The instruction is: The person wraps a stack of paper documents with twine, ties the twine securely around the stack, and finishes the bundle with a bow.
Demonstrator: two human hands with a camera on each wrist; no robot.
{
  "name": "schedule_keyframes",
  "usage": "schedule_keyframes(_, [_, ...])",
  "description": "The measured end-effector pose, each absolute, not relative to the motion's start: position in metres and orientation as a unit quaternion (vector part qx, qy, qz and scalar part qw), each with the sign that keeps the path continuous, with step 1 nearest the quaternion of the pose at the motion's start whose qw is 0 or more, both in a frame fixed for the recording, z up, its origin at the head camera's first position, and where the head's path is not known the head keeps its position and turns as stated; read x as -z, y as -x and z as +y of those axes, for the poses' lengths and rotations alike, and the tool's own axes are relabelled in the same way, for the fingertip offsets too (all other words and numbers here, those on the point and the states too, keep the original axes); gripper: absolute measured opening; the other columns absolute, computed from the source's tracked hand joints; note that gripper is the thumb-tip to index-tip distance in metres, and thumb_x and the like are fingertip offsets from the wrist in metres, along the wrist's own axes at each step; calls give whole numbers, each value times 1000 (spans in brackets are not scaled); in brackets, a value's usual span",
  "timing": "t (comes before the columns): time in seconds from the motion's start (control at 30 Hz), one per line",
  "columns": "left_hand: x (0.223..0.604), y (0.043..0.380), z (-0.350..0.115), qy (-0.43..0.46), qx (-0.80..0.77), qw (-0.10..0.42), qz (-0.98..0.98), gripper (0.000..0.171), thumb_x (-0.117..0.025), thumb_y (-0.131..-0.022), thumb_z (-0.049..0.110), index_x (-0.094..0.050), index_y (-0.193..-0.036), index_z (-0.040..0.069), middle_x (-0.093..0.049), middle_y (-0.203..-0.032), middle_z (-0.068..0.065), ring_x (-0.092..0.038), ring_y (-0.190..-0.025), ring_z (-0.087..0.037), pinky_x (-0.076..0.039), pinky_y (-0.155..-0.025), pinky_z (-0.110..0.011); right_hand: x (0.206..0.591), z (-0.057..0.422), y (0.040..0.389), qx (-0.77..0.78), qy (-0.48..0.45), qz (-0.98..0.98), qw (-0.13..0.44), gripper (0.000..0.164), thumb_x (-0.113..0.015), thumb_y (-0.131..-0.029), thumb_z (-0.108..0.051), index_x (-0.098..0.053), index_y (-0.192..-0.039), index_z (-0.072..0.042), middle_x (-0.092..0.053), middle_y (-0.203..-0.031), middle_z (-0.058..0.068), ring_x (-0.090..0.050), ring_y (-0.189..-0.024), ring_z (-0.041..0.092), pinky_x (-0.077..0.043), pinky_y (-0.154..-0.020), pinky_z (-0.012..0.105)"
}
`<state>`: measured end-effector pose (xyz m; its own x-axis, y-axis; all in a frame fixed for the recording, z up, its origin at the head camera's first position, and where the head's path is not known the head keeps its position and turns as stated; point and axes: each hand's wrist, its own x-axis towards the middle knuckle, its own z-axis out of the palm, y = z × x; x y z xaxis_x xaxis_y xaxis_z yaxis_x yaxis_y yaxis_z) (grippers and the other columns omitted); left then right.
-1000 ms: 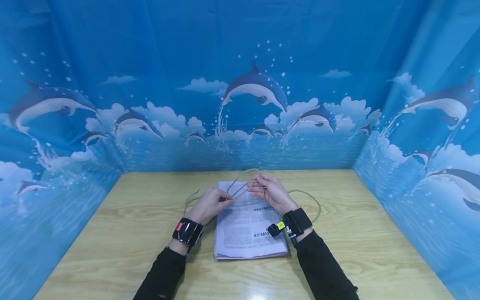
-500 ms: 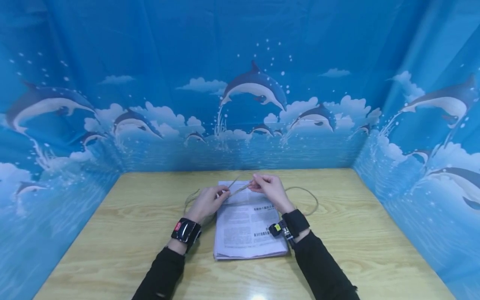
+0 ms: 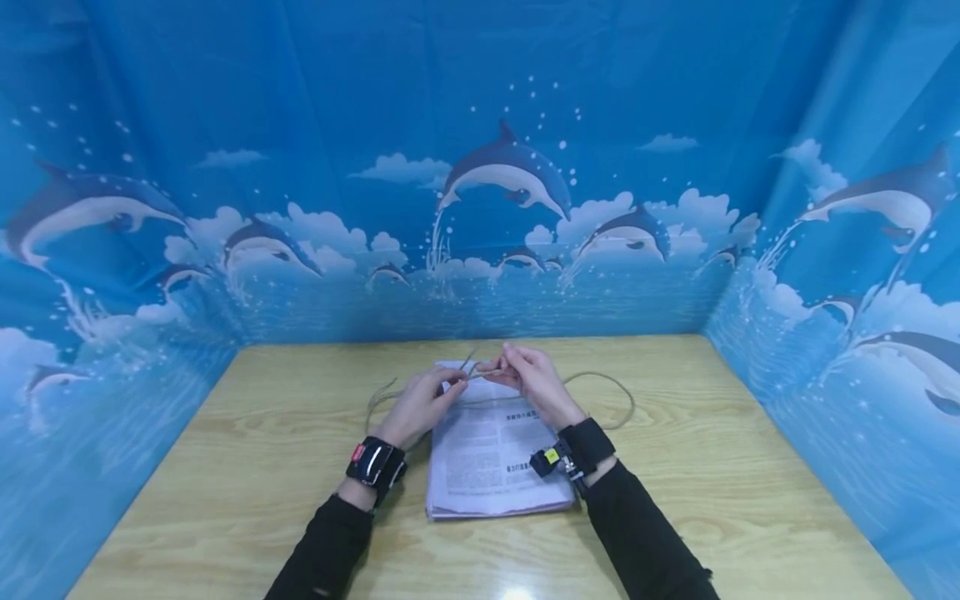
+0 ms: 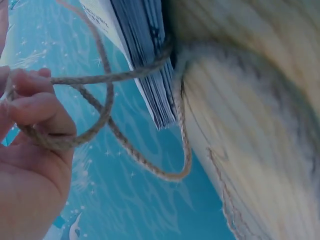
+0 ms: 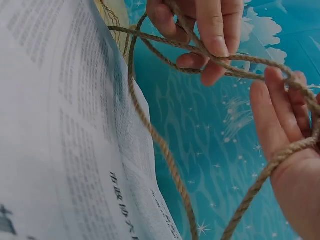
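Note:
A stack of newspapers [image 3: 495,467] lies on the table, with a tan rope [image 3: 491,403] running across its far part. Over the stack's far end, my left hand [image 3: 420,406] pinches crossing strands of the rope between thumb and fingers. Close on its right, my right hand [image 3: 538,385] holds another part of the rope near its fingertips. In the right wrist view the rope [image 5: 250,197] passes over the right palm, with the fingers [image 5: 282,107] fairly straight and the thumb out of sight. From the left hand [image 4: 40,135], a strand leads round the edge of the newspapers [image 4: 145,55].
A loop of rope [image 3: 632,404] curves over the wooden table [image 3: 720,467] right of the stack. Frayed rope ends [image 3: 384,392] lie left of it. A blue dolphin-print curtain [image 3: 480,308] encloses the table's back and sides.
My left hand has moved right and slightly away from me, closer to the right hand. The tall rope loop between the hands has shrunk, and the right hand has shifted only slightly.

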<state>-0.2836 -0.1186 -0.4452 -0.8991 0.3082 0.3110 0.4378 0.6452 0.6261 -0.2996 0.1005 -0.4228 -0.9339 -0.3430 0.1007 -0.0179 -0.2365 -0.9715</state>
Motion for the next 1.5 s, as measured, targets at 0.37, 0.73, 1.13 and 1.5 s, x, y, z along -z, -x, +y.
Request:
schedule_keyframes(0.37, [445, 284, -114, 190, 442, 48, -875, 21, -57, -99, 35, -70, -101, 19, -66, -85, -1, -57, -70, -13, -47, -60, -30, 430, 99, 301, 756, 185, 613, 136, 33, -48, -104, -29, -63, -83, -8, -68, -89, 6, -71, -95, 17, -53, -94, 39])
schedule_keyframes(0.73, [437, 289, -119, 89, 699, 88, -705, 11, -60, -96, 4, -56, -105, 0, -62, -82, 1, -56, -73, -8, -43, -64, -21, 431, 108, 307, 783, 165, 579, 153, 32, -49, -103, -33, -57, -83, -10, -67, -95, 3, -69, -98, 17, -52, -97, 41])
schedule_keyframes(1.13, [424, 292, -173, 109, 750, 6, -653, 7, -64, -96, 13, -58, -98, 10, -61, -68, 7, -36, -50, -7, -33, -52, -24, 418, 169, 319, 939, 86, 286, 173, 42, -39, -104, -40, -43, -70, -16, -31, -59, -6, -27, -57, 9, -37, -67, 21])
schedule_keyframes(1.5, [412, 288, -219, 107, 699, 70, -703, 18, -66, -95, 22, -63, -98, 5, -59, -63, 9, -35, -46, -7, -32, -46, -23, 414, 264, 324, 967, 136, 184, 109, 45, -33, -105, -36, -56, -82, -5, -10, -63, -8, -2, -54, 6, 0, -54, 17])
